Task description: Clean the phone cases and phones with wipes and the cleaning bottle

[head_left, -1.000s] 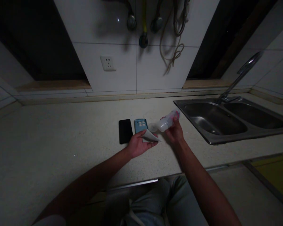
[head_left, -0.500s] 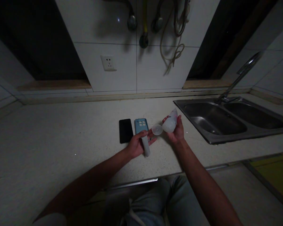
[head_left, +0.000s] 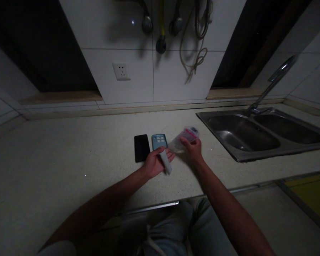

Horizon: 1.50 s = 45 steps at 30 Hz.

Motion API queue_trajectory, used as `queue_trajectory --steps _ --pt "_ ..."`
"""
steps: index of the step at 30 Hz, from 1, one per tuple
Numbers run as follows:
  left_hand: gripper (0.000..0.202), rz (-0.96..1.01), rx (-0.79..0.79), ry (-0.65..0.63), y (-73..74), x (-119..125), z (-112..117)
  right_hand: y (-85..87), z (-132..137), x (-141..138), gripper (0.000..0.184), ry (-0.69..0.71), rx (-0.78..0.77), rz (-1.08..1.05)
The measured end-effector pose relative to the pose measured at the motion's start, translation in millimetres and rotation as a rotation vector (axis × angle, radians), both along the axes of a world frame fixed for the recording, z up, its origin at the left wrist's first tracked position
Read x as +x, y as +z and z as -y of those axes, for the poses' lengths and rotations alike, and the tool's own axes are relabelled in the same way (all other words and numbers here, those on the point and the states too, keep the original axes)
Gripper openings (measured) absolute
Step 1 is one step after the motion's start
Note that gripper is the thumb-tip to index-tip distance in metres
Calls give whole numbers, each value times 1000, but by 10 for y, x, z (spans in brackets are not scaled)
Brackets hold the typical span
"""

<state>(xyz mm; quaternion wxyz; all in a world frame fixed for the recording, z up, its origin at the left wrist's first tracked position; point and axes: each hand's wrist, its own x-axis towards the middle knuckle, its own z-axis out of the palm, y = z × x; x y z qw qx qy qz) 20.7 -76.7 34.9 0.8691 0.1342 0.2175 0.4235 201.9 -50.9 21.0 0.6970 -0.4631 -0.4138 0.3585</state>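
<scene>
My left hand [head_left: 155, 163] is closed around a small folded pale cloth [head_left: 165, 161] that hangs from its fingers above the counter. My right hand [head_left: 192, 149] grips a small clear plastic bottle [head_left: 184, 138] with a pinkish label, tipped sideways so its open end points left towards the cloth. Just beyond my left hand a black phone [head_left: 142, 147] lies flat on the countertop [head_left: 69, 156]. A teal phone case [head_left: 159, 141] lies face down beside it.
A double steel sink [head_left: 258, 133] with a curved tap [head_left: 274, 76] sits at the right. A wall socket [head_left: 120, 71] and hanging hoses [head_left: 194, 35] are on the tiled back wall. My knees in light trousers [head_left: 170, 227] show below the counter's edge.
My right hand has turned the bottle from upright to lying sideways and lowered it towards the cloth. The left hand with the cloth has barely moved.
</scene>
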Motion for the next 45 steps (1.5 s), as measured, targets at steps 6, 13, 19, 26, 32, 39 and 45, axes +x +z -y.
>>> queue_trajectory --steps 6,13,19,26,32,39,45 --pt "17 -43 -26 -11 -76 9 0 -23 94 -75 25 58 18 207" --pt "7 -37 45 -49 -181 10 8 -69 76 -16 25 101 37 304" --pt "21 55 150 -167 -110 21 126 -41 -30 50 38 -111 -10 53" --pt "19 57 209 -199 -57 -15 117 67 -101 278 45 -509 52 80" --pt "19 -41 142 -183 -87 -19 67 -32 -144 449 47 -564 36 259" --pt "14 -44 139 -149 -90 -4 65 -55 -169 437 50 -541 13 254" --pt "20 -58 180 -105 -79 -6 42 -55 -163 455 51 -576 -35 208"
